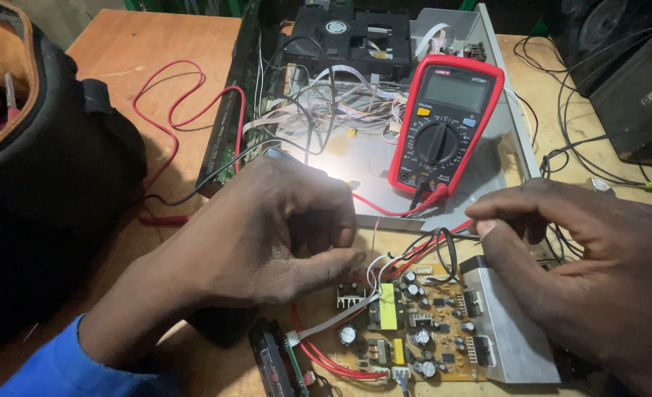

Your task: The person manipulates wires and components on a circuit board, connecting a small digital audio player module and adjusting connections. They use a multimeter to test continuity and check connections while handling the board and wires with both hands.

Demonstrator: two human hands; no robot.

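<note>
Circuit board (414, 323) lies under both hands: left hand (282, 228) curled shut, right hand (590, 257) pinching wires (443, 246).

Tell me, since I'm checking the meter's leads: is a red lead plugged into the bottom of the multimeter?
Yes, a red lead runs into a socket at the bottom edge of the red multimeter.

Pretty dim in here overall; the main light is a harsh white hotspot blowing out on the open metal chassis (363, 165) just behind the left hand (267, 231). Corners fall off into dark, especially the black bag (47, 184) and speakers (620, 66). The multimeter (443, 121) and circuit board (414, 323) look sharp, and the right hand (590, 257) is slightly soft.
</note>
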